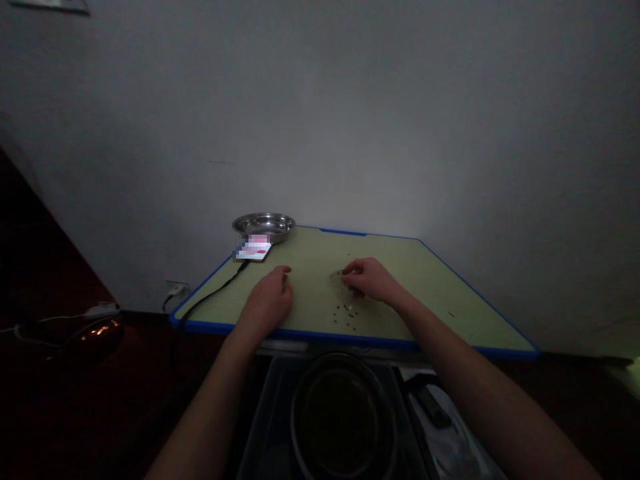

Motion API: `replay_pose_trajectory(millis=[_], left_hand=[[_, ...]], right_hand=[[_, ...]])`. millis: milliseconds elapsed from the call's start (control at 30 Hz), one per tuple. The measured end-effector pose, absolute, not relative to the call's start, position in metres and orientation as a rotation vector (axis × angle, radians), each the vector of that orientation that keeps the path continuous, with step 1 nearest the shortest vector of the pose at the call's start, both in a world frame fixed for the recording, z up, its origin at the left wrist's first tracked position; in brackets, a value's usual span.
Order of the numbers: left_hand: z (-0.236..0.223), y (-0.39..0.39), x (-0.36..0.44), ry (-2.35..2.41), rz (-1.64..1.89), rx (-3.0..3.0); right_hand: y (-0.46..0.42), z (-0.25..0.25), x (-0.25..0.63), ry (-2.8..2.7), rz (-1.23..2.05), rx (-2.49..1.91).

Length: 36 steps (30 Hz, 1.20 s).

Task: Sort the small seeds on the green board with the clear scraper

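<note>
My right hand [367, 277] is over the middle of the table, its thumb and fingers pinched together on a clear plastic bag [341, 288]. The bag is thin and see-through, so its outline is hard to make out. Just below it, several small dark bits [349, 325] lie scattered on the tabletop. My left hand [270, 300] rests near the front edge at the left, holding nothing that I can see. Its thumb and forefinger point inward, a little apart, and the other fingers are mostly hidden.
The pale green table [400, 267] has a blue rim and stands against a grey wall. A steel bowl [265, 220] sits at the back left, with a lit phone [255, 250] and its black cable [215, 291] in front. Closer to me is a round dark lidded container [344, 413].
</note>
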<state>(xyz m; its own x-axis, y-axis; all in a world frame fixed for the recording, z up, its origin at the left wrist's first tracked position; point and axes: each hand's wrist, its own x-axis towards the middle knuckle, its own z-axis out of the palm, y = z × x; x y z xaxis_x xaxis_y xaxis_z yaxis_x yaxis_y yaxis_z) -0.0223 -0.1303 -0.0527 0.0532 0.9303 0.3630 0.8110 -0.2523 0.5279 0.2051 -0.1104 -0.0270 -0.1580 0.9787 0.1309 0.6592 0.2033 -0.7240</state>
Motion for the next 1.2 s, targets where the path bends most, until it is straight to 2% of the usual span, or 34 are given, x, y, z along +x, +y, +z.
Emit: replay_pose_trajectory(millis=[1200], left_hand=[[-0.0513, -0.1332, -0.0212, 1.810, 0.950, 2.152]], right_hand=[[-0.1114, -0.0303, 0.2034, -2.010, 0.396, -1.600]])
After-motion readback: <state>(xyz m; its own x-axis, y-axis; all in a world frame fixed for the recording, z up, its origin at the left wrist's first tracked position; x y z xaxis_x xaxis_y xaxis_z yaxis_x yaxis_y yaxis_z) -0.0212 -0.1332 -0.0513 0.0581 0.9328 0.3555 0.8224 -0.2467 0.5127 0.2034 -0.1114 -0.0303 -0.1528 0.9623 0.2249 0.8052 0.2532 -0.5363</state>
